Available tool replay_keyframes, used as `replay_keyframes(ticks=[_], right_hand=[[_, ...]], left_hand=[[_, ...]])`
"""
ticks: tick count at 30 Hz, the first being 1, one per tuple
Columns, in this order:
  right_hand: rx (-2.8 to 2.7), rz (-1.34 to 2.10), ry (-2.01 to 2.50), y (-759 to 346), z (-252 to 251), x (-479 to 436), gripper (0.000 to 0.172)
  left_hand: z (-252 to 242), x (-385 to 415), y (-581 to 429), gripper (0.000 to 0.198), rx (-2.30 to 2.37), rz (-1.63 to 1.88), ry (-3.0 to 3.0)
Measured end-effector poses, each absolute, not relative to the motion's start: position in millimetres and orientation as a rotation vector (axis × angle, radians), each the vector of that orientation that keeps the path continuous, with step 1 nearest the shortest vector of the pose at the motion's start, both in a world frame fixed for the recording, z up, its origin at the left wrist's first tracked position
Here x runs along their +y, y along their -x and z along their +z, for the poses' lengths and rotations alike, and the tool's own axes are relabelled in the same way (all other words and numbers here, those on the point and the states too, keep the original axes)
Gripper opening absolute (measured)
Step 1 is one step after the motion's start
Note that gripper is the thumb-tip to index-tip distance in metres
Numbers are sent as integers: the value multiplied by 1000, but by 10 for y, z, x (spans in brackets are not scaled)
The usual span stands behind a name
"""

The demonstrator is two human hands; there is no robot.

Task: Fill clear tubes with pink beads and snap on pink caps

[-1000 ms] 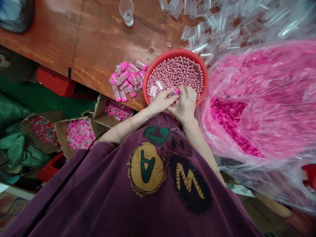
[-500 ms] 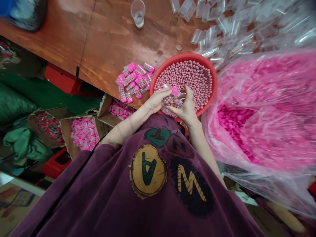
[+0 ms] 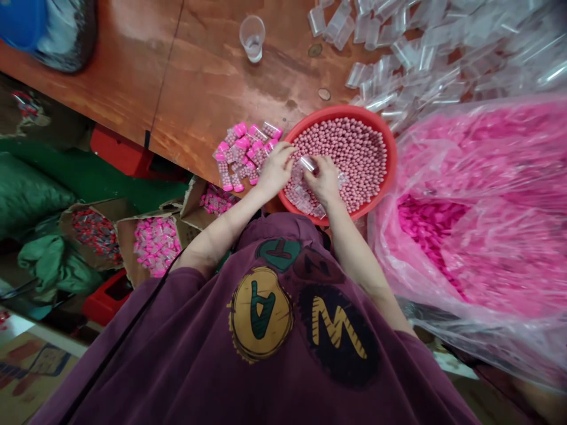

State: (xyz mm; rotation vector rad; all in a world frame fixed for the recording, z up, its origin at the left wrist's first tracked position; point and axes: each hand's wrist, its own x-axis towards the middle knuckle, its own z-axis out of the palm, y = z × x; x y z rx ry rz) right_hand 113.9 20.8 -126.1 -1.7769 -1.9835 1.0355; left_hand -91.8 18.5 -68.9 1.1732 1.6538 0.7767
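A red bowl point(image 3: 390, 154) full of small pink beads point(image 3: 354, 147) sits at the near edge of the wooden table point(image 3: 199, 77). My left hand point(image 3: 275, 170) rests with curled fingers on the bowl's left rim, right beside a pile of filled, pink-capped tubes point(image 3: 241, 152); whatever it holds is hidden. My right hand point(image 3: 326, 178) is inside the bowl over the beads, pinching a clear tube point(image 3: 306, 163) that points toward the left hand. Several more clear tubes lie in the bowl near my wrists.
A heap of empty clear tubes point(image 3: 398, 53) covers the table's far right. A big plastic bag of pink caps point(image 3: 478, 195) lies to the right. A plastic cup point(image 3: 252, 36) stands farther back. Cardboard boxes of filled tubes point(image 3: 155, 242) sit below the table's edge on the left.
The pink-capped tube held between both hands is gone from view. My left hand moved left to the bowl's rim by the pile, and my right hand dropped onto the beads with a clear tube.
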Motion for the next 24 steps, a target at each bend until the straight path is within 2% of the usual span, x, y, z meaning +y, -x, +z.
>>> replay_keyframes(ticks=[4,7,13,15,19,21,24], right_hand=[[-1455,1261,1623,-1355,-1358,112,68],[-1291,1405,1522,-1557,-1336,29,74],[-1218,1432,1542,-1578,-1236,0,85],[-1200,1413,1570,-1581,-1126,-66,79],[-1295,1256,1698,-1968,-815,-330,45],[-1248,1103,1866,-2404,-685,-473,33],[-1076,795,2302,-3245,-574,-654,25]], left_hand=[[-751,278,464,43,1564,612,-1024],[-702,273,338,50,1493,558,-1340],[-434,370,252,35,1285,71,-1918],[-327,487,257,36,1294,-84,-2007],[-241,774,235,52,1479,-336,-2127],[-296,876,139,59,1460,-454,-2145],[-439,905,-99,64,1337,-577,-2163]])
